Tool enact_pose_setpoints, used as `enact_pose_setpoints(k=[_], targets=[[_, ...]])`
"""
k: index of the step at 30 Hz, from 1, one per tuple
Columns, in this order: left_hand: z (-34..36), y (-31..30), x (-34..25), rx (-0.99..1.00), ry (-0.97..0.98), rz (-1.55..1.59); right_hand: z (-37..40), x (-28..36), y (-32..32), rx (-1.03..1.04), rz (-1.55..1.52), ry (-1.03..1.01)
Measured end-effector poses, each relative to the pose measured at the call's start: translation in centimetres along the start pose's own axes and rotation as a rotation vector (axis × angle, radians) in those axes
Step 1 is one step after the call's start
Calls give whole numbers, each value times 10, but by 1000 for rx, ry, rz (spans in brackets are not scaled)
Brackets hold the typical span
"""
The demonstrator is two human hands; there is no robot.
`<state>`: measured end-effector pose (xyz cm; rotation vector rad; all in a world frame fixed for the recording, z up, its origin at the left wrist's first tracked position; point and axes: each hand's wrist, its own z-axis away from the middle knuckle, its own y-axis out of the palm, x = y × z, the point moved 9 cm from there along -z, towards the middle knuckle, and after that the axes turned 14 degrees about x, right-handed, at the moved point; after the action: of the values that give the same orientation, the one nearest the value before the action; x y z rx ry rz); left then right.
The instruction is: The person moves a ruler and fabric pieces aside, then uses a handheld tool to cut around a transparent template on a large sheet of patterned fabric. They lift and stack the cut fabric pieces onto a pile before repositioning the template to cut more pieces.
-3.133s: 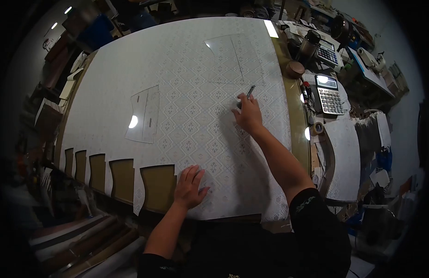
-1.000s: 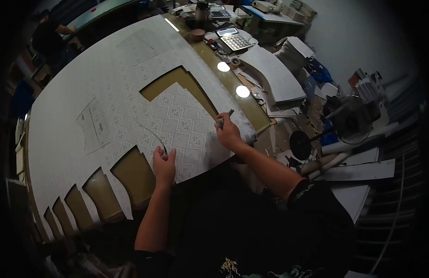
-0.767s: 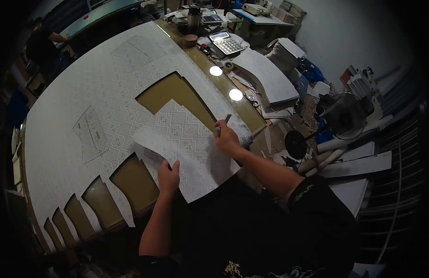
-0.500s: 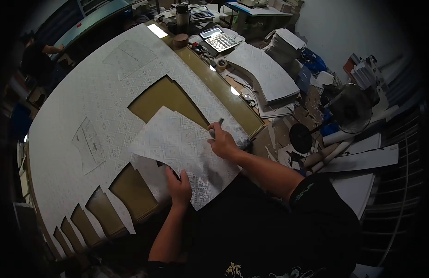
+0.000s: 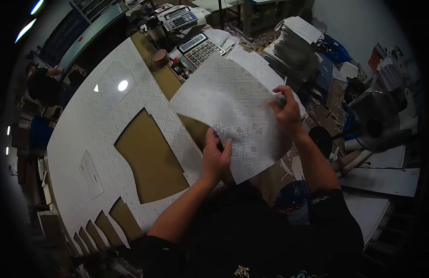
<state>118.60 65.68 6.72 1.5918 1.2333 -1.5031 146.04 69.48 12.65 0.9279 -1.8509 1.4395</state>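
A cut piece of white patterned sheet [image 5: 228,104] is lifted over the table's right side, its lower left edge curved. My left hand [image 5: 216,160] is closed on that curved edge, the thumb on the near side; a dark spot shows between thumb and fingers. At the sheet's right edge, my right hand [image 5: 288,113] is closed around a small grey tool [image 5: 281,100] with a thin light tip pointing up. Beneath lies the large white patterned sheet [image 5: 108,139] with a piece-shaped opening, through which the olive table surface [image 5: 152,162] shows.
Thin pattern outlines [image 5: 90,175] mark the large sheet. Several smaller cut-outs run along its near left edge. A calculator [image 5: 203,50], a brown round container [image 5: 159,57] and a stack of cut sheets [image 5: 258,65] lie beyond. A fan [image 5: 374,113] stands right. Another person [image 5: 40,83] is far left.
Both hands have moved right and up with the cut piece, bringing it over the table's right side near the stack. The large opening in the sheet below is now uncovered. My view has shifted.
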Motion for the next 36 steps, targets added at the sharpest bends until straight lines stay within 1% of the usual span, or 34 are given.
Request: enact_pose_setpoints(k=[1, 2, 3, 4, 6, 7, 8, 9, 10, 12, 14, 15, 19, 21, 22, 24, 25, 27, 28, 30, 31, 32, 33, 36], targets=[[-25, 11, 4, -6, -2, -6, -10, -1, -23, -55, 48, -49], [-49, 22, 3, -5, 44, 7, -21, -11, -40, -54, 54, 10], [-68, 30, 1, 1, 90, 24, -32, -21, -49, -54, 51, 11], [-84, 35, 0, 2, 88, 23, -43, -30, -61, -91, 69, 0], [-105, 45, 14, 43, -132, -81, -61, -53, -73, -126, 84, -7], [-109, 50, 21, 42, -135, -81, -71, -79, -69, -88, 89, 93], [-111, 56, 43, 70, -237, -153, -75, -105, -63, -48, 95, 191], [-114, 59, 65, 97, -336, -225, -75, -127, -59, -46, 96, 188], [-116, 59, 77, 92, -333, -224, -77, -154, -52, -7, 107, 208], [-110, 69, 107, 230, -415, -156, -83, -169, -46, 46, 117, 223], [-107, 66, 92, 214, -415, -176, -80, -164, -47, 12, 9, 168], [-106, 65, 81, 208, -398, -197, -79, -165, -44, 23, 5, 172], [-109, 65, 71, 161, -362, -267, -86, -161, -48, -4, -44, 203], [-112, 71, 57, 297, -397, -381, -87, -159, -46, -1, -46, 219], [-112, 68, 52, 291, -402, -379, -88, -160, -46, -3, -50, 225], [-109, 74, 52, 418, -493, -416, -89, -163, -45, -2, -54, 231], [-106, 77, 54, 417, -494, -415, -91, -164, -44, -2, -66, 217], [-96, 79, 40, 269, -319, -679, -92, -164, -44, -5, -78, 205], [-89, 84, 39, 271, -318, -680, -91, -162, -45, -18, -48, 197], [-77, 98, 21, 273, -103, -786, -88, -161, -47, -30, -18, 189], [-72, 102, 19, 270, -105, -786, -84, -160, -52, -63, 128, 193], [-68, 108, 21, 318, -121, -761, -80, -158, -55, -96, 275, 193], [-66, 114, 22, 362, -138, -736, -76, -158, -56, -93, 273, 185], [-62, 119, 33, 368, -133, -709, -60, -151, -54, -81, 256, 172]])
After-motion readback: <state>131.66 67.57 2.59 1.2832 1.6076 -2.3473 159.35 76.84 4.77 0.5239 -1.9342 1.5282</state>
